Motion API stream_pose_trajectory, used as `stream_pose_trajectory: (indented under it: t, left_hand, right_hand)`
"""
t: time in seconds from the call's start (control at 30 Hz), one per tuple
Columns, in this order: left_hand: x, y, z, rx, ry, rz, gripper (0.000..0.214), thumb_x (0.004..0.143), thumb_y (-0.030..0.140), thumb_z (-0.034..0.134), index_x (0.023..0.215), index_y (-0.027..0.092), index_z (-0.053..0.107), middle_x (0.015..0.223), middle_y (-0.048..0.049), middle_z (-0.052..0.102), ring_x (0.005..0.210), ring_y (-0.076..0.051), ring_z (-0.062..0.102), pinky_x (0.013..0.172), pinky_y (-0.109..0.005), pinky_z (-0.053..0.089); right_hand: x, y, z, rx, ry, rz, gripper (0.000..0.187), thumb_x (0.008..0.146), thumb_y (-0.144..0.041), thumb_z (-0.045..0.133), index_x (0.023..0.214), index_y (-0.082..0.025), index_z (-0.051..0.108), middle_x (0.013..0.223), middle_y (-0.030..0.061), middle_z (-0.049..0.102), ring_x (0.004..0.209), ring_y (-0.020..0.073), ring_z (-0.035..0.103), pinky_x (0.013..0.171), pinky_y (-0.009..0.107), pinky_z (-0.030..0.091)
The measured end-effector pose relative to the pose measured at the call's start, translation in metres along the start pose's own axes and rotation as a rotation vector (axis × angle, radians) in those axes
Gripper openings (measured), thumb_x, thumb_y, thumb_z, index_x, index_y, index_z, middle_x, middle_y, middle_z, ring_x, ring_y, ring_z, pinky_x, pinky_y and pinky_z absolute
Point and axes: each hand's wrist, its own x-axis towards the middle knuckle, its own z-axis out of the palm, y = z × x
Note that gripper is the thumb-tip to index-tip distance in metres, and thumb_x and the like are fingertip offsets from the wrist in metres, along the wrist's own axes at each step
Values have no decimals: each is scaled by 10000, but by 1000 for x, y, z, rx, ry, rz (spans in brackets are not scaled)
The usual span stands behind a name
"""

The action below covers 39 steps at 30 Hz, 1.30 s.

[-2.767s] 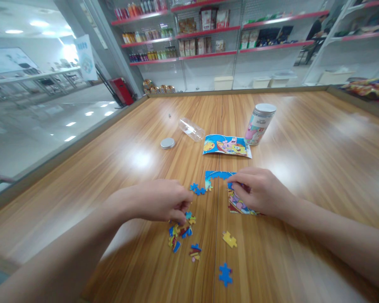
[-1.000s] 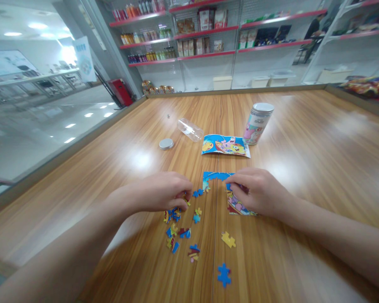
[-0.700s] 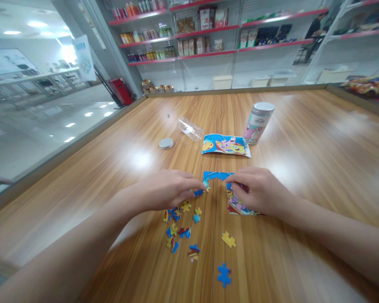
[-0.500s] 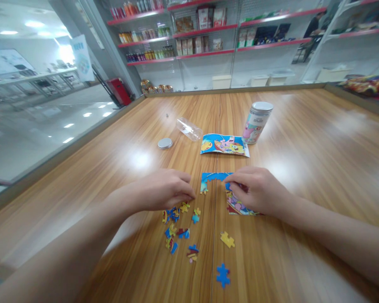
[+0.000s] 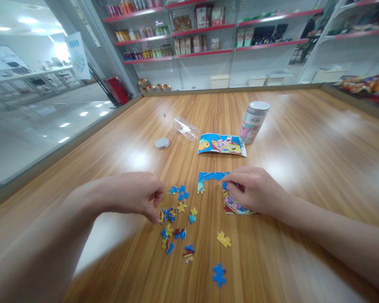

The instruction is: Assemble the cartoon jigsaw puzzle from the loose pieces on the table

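My left hand hovers at the left edge of the loose puzzle pieces, fingers curled and thumb stretched apart from them. Its thumb tip is right beside a yellow and blue piece. Over the partly joined jigsaw puzzle rests my right hand, thumb and fingers pinched at the blue top strip. A piece appears to be in that pinch, largely hidden by the fingers. Several blue pieces lie between the hands. Nearer me are a yellow piece and a single blue piece.
Behind the puzzle lies a cartoon picture sheet, with a printed can upright at its right end. A clear plastic bottle on its side and a silver lid are further left. Stocked shelves stand beyond the table.
My left hand has moved left and its thumb has spread from the fingers, uncovering the blue pieces. The right hand stays at the puzzle. The view has shifted slightly.
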Motion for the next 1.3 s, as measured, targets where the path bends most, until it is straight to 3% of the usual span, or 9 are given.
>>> stream_pose_trajectory:
  t: [0.2, 0.3, 0.4, 0.5, 0.53, 0.7, 0.9, 1.0, 1.3]
  left_hand:
    - [3, 2, 7, 18, 0, 19, 188, 752, 383, 767, 733, 213, 688, 664, 5, 643, 588, -140, 543, 518, -238, 306]
    - [7, 3, 5, 29, 71, 62, 246, 824, 436, 721, 739, 207, 684, 674, -4, 648, 606, -146, 573, 543, -238, 359]
    - [18, 6, 6, 78, 339, 174, 205, 930, 372, 615, 846, 204, 697, 826, -31, 688, 757, -171, 636, 665, -271, 470]
    - [37, 10, 17, 164, 686, 357, 242, 969, 268, 549, 1168, 193, 665, 1203, -104, 655, 1116, -237, 611, 947, -396, 514]
    - [43, 12, 22, 187, 703, 426, 308, 967, 246, 549, 1258, 177, 621, 1317, -127, 605, 1215, -251, 569, 1017, -420, 499]
    - [60, 13, 39, 210, 657, 564, 350, 995, 251, 508, 1314, 128, 583, 1412, -151, 550, 1302, -251, 535, 1108, -442, 484]
    - [56, 17, 38, 213, 656, 554, 358, 1000, 278, 505, 1319, 134, 584, 1406, -163, 549, 1305, -262, 533, 1099, -470, 493]
    - [54, 21, 36, 214, 648, 539, 364, 992, 297, 520, 1299, 117, 596, 1396, -170, 551, 1301, -273, 532, 1100, -473, 488]
    - [54, 21, 35, 178, 646, 549, 358, 975, 307, 559, 1278, 124, 613, 1377, -169, 570, 1293, -273, 539, 1089, -467, 489]
  right_hand:
    - [-1, 0, 0, 9, 4, 2, 212, 868, -135, 551, 924, -160, 754, 729, 40, 686, 664, 151, 612, 635, 274, 441]
    - [0, 1, 1, 17, 12, -5, 211, 865, -129, 553, 923, -156, 754, 731, 43, 683, 666, 152, 610, 632, 275, 441]
    - [0, 2, 2, 10, 22, -21, 208, 867, -133, 556, 928, -151, 753, 734, 49, 672, 678, 164, 598, 634, 291, 442]
    - [0, 2, 2, -27, 26, -53, 207, 873, -131, 549, 914, -156, 751, 738, 58, 646, 721, 185, 570, 660, 320, 447]
    - [-1, 2, 2, -39, 24, -67, 208, 876, -129, 544, 896, -158, 749, 743, 62, 638, 739, 193, 563, 675, 330, 453]
    - [-1, 0, 2, -47, 33, -66, 204, 879, -145, 552, 930, -155, 750, 993, 119, 673, 948, 240, 600, 855, 407, 514]
    - [-5, 0, 9, -125, -97, -3, 436, 937, -193, 491, 1357, -125, 587, 1487, 181, 479, 1410, 323, 416, 1146, 519, 396]
    - [-6, -1, 11, -130, -151, 9, 478, 955, -194, 453, 1423, -124, 519, 1537, 175, 429, 1460, 323, 350, 1168, 540, 372]
    - [-6, 3, 13, -138, -194, -3, 539, 914, -142, 463, 1452, -113, 483, 1558, 167, 399, 1459, 324, 354, 1173, 558, 363]
